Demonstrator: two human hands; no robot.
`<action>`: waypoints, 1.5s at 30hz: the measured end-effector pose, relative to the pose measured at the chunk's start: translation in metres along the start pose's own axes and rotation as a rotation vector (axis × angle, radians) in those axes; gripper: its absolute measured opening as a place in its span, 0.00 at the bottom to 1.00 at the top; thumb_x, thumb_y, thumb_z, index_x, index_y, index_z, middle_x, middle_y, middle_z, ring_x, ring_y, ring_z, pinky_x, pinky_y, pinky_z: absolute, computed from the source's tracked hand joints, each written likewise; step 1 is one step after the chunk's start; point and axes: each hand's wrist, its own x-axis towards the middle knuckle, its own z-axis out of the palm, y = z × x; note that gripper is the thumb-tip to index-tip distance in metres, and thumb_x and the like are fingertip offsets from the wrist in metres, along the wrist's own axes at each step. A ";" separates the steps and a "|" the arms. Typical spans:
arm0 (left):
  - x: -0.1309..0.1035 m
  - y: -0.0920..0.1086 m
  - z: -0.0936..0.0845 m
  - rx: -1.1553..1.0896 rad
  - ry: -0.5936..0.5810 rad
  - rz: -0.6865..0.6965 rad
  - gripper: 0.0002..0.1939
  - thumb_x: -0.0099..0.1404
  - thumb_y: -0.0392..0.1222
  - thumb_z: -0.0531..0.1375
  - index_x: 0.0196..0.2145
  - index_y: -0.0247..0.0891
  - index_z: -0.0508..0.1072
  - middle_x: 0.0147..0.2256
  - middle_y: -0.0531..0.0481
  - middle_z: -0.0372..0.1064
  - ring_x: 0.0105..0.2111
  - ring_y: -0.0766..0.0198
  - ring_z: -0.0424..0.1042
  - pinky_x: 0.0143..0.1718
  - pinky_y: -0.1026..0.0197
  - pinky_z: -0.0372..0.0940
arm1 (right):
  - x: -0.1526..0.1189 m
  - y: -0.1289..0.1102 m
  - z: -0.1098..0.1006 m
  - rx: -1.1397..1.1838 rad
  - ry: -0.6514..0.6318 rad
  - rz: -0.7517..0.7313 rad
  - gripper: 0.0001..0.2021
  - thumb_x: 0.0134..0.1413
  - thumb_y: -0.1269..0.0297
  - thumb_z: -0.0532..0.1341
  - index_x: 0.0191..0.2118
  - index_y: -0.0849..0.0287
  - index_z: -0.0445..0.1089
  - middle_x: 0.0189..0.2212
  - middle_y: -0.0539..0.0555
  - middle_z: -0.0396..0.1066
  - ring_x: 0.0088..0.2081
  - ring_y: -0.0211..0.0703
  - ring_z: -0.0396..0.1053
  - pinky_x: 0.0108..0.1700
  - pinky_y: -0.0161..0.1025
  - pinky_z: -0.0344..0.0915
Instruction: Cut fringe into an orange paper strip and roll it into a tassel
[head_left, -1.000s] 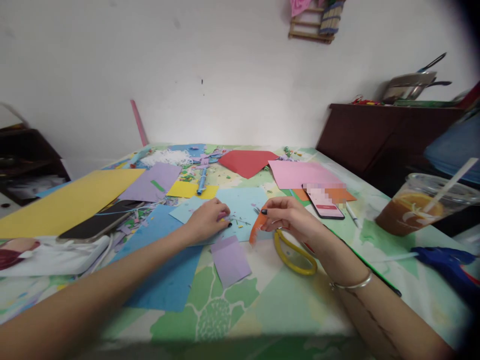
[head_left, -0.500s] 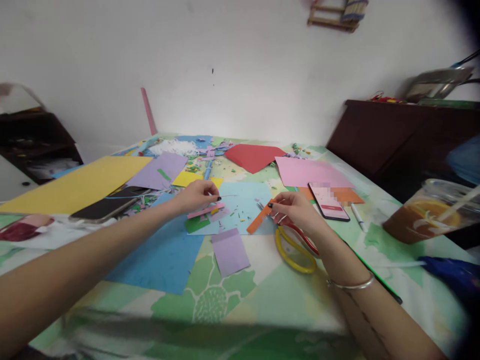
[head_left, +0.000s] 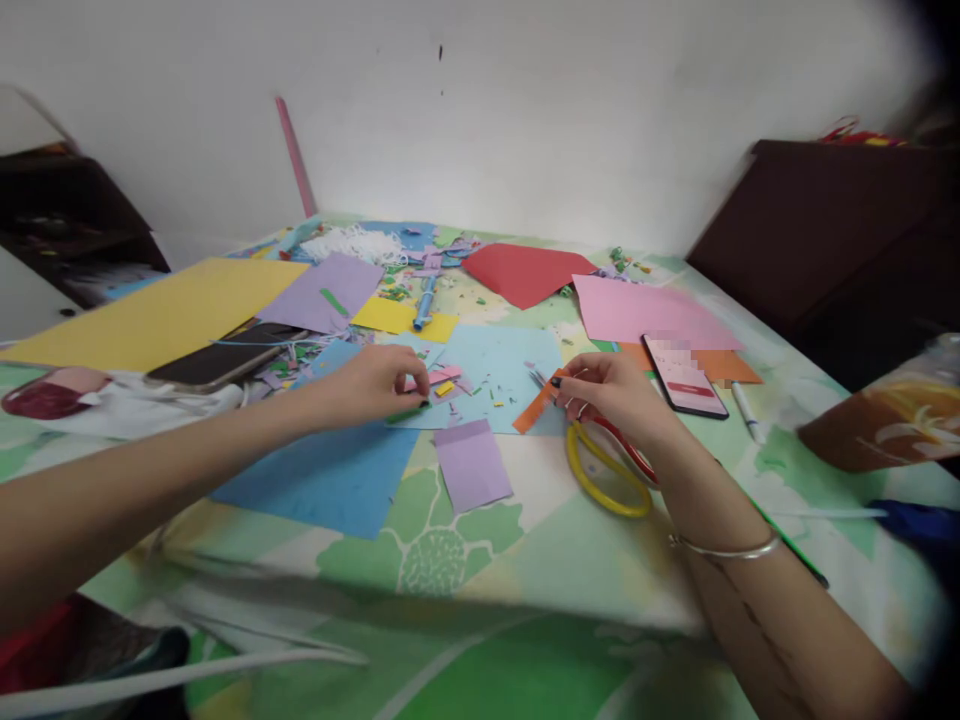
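Note:
My left hand is low over the light blue sheet, fingers curled together. Its fingertips meet at a small green paper piece, which they mostly cover; whether they grip it is unclear. Close by lie a pink paper strip and a small yellow scrap. My right hand pinches an orange paper strip between thumb and fingers. Scissors with yellow and red handles are beneath that hand, blade tips poking out beside the strip. A lilac paper square lies between the hands, nearer me.
Left are a dark phone, a yellow sheet and a blue sheet. At right are a lit phone, a white pen and a cup of drink. Behind lie a red sheet and white shreds.
My left hand has come down from above the scraps to the green piece; the thin strip it held no longer shows. My right hand keeps the orange strip. The view has tilted down.

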 end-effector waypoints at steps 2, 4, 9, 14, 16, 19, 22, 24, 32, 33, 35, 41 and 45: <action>-0.007 0.002 0.004 0.028 -0.004 0.029 0.09 0.59 0.41 0.56 0.31 0.37 0.75 0.32 0.48 0.69 0.30 0.64 0.68 0.34 0.64 0.60 | -0.002 -0.001 0.004 0.020 -0.017 -0.018 0.05 0.45 0.67 0.64 0.26 0.62 0.69 0.21 0.54 0.73 0.18 0.36 0.67 0.19 0.31 0.60; -0.014 -0.001 0.006 0.068 0.010 0.046 0.10 0.62 0.41 0.53 0.32 0.37 0.74 0.33 0.47 0.70 0.33 0.64 0.69 0.36 0.64 0.61 | -0.004 -0.003 0.008 0.048 -0.019 -0.040 0.04 0.45 0.66 0.63 0.27 0.62 0.69 0.21 0.53 0.72 0.17 0.35 0.65 0.19 0.31 0.60; -0.024 -0.034 -0.010 0.230 0.066 0.013 0.13 0.64 0.41 0.49 0.33 0.36 0.73 0.37 0.44 0.69 0.39 0.61 0.69 0.42 0.62 0.61 | -0.009 -0.007 0.020 0.092 -0.025 -0.082 0.09 0.48 0.60 0.63 0.26 0.61 0.69 0.20 0.51 0.70 0.18 0.35 0.65 0.20 0.32 0.60; -0.016 -0.096 -0.046 0.432 0.086 -0.126 0.12 0.60 0.40 0.53 0.36 0.34 0.73 0.40 0.38 0.70 0.43 0.51 0.67 0.46 0.52 0.60 | -0.010 -0.002 0.029 0.142 -0.031 -0.052 0.09 0.48 0.59 0.63 0.27 0.61 0.69 0.20 0.51 0.70 0.18 0.34 0.64 0.21 0.32 0.61; -0.009 -0.118 -0.062 0.483 0.067 -0.195 0.12 0.60 0.41 0.53 0.34 0.33 0.74 0.36 0.38 0.71 0.38 0.51 0.70 0.43 0.51 0.62 | -0.010 -0.001 0.030 0.135 -0.044 -0.041 0.10 0.48 0.59 0.63 0.27 0.61 0.68 0.20 0.51 0.69 0.18 0.34 0.64 0.21 0.32 0.61; 0.007 -0.139 -0.084 0.537 0.041 -0.243 0.12 0.63 0.43 0.53 0.37 0.34 0.73 0.37 0.43 0.72 0.38 0.55 0.71 0.42 0.53 0.64 | -0.010 -0.002 0.030 0.122 -0.049 -0.033 0.10 0.49 0.59 0.62 0.26 0.62 0.68 0.20 0.51 0.69 0.18 0.34 0.64 0.20 0.31 0.59; 0.031 -0.145 -0.102 0.612 0.001 -0.245 0.12 0.65 0.44 0.55 0.42 0.34 0.71 0.42 0.44 0.70 0.43 0.57 0.70 0.45 0.49 0.64 | -0.012 -0.004 0.032 0.136 -0.062 -0.026 0.10 0.50 0.60 0.61 0.27 0.61 0.68 0.20 0.50 0.70 0.18 0.34 0.64 0.19 0.30 0.58; 0.050 -0.146 -0.111 0.639 -0.048 -0.239 0.16 0.65 0.44 0.56 0.47 0.35 0.68 0.48 0.43 0.67 0.45 0.57 0.69 0.45 0.48 0.66 | -0.014 -0.005 0.033 0.149 -0.072 -0.030 0.10 0.51 0.60 0.60 0.27 0.61 0.69 0.20 0.50 0.69 0.18 0.33 0.64 0.20 0.30 0.58; 0.100 -0.166 -0.126 0.470 -0.368 -0.374 0.17 0.64 0.44 0.57 0.50 0.36 0.66 0.49 0.43 0.65 0.44 0.56 0.69 0.43 0.49 0.67 | -0.016 0.000 0.024 0.007 -0.135 -0.009 0.14 0.53 0.53 0.60 0.29 0.59 0.71 0.20 0.50 0.66 0.21 0.37 0.65 0.24 0.32 0.61; 0.101 -0.166 -0.122 0.420 -0.451 -0.385 0.17 0.64 0.44 0.57 0.50 0.35 0.67 0.49 0.44 0.66 0.44 0.56 0.69 0.42 0.49 0.67 | -0.016 0.002 0.024 -0.004 -0.160 0.003 0.14 0.53 0.52 0.59 0.29 0.59 0.71 0.20 0.50 0.66 0.22 0.37 0.65 0.24 0.32 0.62; 0.099 -0.164 -0.110 0.323 -0.621 -0.376 0.17 0.64 0.44 0.57 0.50 0.36 0.66 0.48 0.43 0.66 0.43 0.57 0.70 0.42 0.50 0.68 | -0.016 0.005 0.024 -0.014 -0.190 0.027 0.15 0.53 0.50 0.58 0.30 0.58 0.72 0.22 0.51 0.66 0.22 0.38 0.66 0.24 0.32 0.63; 0.077 -0.146 -0.077 0.262 -0.797 -0.347 0.17 0.64 0.44 0.57 0.48 0.35 0.68 0.48 0.44 0.67 0.43 0.56 0.70 0.42 0.50 0.68 | -0.019 0.004 0.028 -0.065 -0.188 0.020 0.16 0.54 0.49 0.57 0.30 0.56 0.72 0.21 0.51 0.67 0.22 0.38 0.66 0.25 0.32 0.63; 0.066 -0.143 -0.072 0.250 -0.766 -0.344 0.17 0.64 0.44 0.57 0.48 0.35 0.68 0.48 0.44 0.67 0.44 0.56 0.69 0.42 0.49 0.67 | -0.019 0.000 0.027 -0.055 -0.180 0.019 0.15 0.52 0.50 0.58 0.30 0.57 0.72 0.21 0.51 0.67 0.22 0.39 0.66 0.24 0.32 0.64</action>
